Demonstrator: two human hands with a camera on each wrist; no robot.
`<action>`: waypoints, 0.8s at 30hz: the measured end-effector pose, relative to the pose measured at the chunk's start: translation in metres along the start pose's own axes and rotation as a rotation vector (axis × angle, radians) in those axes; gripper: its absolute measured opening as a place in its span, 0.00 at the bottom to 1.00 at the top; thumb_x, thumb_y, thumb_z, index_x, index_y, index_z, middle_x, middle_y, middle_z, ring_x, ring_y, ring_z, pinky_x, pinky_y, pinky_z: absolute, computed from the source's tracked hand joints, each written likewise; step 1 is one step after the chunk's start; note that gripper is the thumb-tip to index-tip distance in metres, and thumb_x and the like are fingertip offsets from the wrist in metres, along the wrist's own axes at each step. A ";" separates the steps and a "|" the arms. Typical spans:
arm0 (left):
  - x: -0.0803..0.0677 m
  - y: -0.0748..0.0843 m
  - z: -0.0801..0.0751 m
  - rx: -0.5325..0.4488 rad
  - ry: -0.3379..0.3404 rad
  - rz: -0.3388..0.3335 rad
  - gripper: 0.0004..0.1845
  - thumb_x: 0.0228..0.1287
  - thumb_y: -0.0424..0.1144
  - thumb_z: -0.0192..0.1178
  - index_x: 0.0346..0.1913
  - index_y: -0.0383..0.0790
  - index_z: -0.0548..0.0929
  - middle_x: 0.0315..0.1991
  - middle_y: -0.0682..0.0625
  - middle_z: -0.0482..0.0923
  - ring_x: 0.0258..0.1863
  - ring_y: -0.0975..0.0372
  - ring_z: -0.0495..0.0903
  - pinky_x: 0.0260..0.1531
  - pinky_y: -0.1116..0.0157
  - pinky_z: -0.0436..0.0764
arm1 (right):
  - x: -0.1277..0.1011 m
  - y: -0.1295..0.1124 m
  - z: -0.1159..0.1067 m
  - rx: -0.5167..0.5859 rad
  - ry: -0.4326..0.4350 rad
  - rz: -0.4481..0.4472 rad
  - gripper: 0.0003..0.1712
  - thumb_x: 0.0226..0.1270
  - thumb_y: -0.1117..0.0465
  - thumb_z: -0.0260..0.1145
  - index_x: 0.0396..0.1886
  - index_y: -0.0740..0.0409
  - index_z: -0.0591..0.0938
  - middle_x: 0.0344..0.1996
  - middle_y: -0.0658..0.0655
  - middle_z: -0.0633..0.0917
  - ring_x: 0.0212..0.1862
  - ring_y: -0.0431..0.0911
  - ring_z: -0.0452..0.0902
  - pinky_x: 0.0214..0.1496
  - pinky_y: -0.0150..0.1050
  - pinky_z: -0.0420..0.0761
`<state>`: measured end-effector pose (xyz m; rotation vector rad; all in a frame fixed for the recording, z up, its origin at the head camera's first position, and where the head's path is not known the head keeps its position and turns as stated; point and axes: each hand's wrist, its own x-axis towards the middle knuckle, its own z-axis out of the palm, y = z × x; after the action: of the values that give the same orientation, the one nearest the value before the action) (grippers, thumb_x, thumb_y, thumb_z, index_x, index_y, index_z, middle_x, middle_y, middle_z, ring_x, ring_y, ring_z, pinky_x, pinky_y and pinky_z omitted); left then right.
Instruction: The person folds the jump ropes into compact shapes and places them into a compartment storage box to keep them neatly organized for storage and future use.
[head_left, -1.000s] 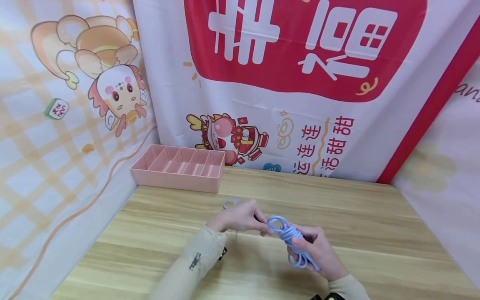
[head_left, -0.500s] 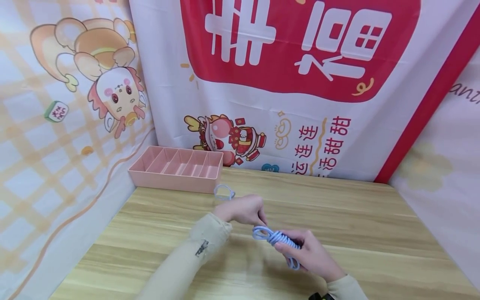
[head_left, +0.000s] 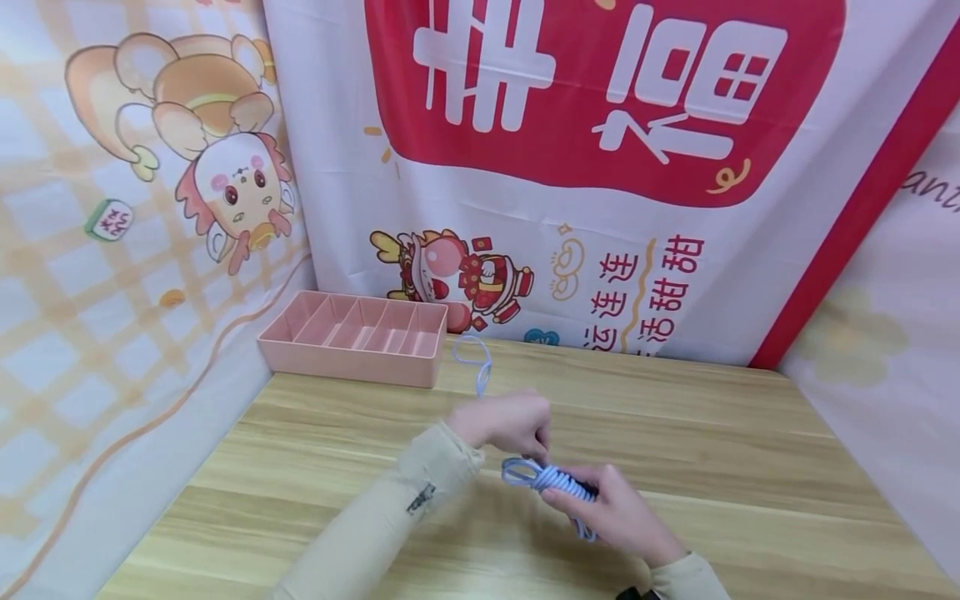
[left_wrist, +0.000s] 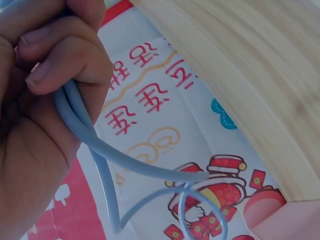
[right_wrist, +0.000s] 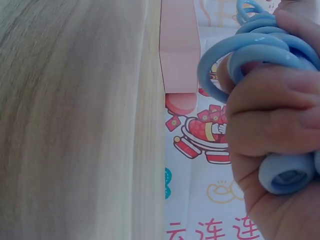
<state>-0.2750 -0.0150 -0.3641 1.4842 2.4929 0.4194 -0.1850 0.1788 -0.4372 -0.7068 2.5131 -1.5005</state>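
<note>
We see a wooden table boxed in by cartoon banners, a pink tray at its back. Our right hand clenches the coiled blue cord; our left hand pinches its loose end.

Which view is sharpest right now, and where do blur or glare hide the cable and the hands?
Head view: even light, sharpest overall, slight wide-angle bending at the edges; the coiled light-blue rubbery cable reads clearly between left hand and right hand. Left wrist view: fingers soft, too close. Right wrist view: glare streaks on the coil, wooden tabletop blurred, pink plastic divided tray hazy.
</note>
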 end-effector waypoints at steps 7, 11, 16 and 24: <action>0.003 0.013 0.003 0.057 0.043 -0.012 0.13 0.61 0.34 0.68 0.19 0.50 0.89 0.12 0.64 0.76 0.14 0.73 0.66 0.16 0.76 0.68 | 0.002 0.001 0.002 0.014 0.004 0.035 0.13 0.69 0.49 0.67 0.47 0.50 0.86 0.20 0.59 0.82 0.16 0.41 0.73 0.12 0.37 0.74; 0.005 0.019 0.006 0.085 0.085 0.049 0.16 0.62 0.33 0.66 0.17 0.49 0.86 0.11 0.64 0.71 0.14 0.73 0.64 0.18 0.77 0.67 | 0.002 0.000 0.002 0.006 0.027 0.035 0.11 0.68 0.49 0.67 0.41 0.51 0.86 0.20 0.58 0.82 0.18 0.42 0.75 0.16 0.38 0.76; 0.006 0.024 0.008 0.085 0.134 0.128 0.15 0.64 0.32 0.64 0.18 0.46 0.86 0.12 0.63 0.69 0.14 0.73 0.63 0.18 0.78 0.66 | 0.002 -0.001 0.003 -0.011 0.051 0.043 0.11 0.68 0.48 0.68 0.36 0.50 0.84 0.18 0.57 0.81 0.17 0.42 0.74 0.14 0.38 0.74; 0.000 0.028 0.003 0.043 0.206 0.205 0.09 0.65 0.31 0.65 0.28 0.44 0.91 0.19 0.61 0.77 0.18 0.74 0.67 0.22 0.81 0.70 | 0.001 0.002 0.005 0.139 0.168 0.074 0.13 0.69 0.52 0.68 0.50 0.46 0.84 0.23 0.60 0.80 0.21 0.47 0.76 0.18 0.40 0.77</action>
<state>-0.2507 -0.0018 -0.3570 1.8063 2.5235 0.5848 -0.1851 0.1749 -0.4410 -0.4807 2.4884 -1.7552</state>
